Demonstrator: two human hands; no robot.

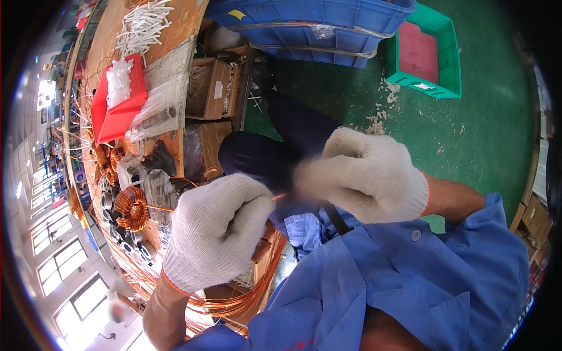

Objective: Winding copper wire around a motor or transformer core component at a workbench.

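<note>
Both my hands wear white knitted gloves. My left hand (219,228) is closed in a fist around a copper wire. On one side the wire (161,208) runs to a copper-wound ring coil (132,208) on the bench; on the other, a short length comes out of the fist toward my right hand (372,175). That hand is curled shut over my lap, its fingertips smeared by motion where they meet the wire. The exact grip of the right fingertips is blurred.
Left on the wooden bench stand a red bin (120,102) with white pieces, white tubes (143,26) and more coils (106,161). Loose copper wires (234,304) hang by my left forearm. Stacked blue crates (316,35) and a green crate (451,64) stand on the floor ahead.
</note>
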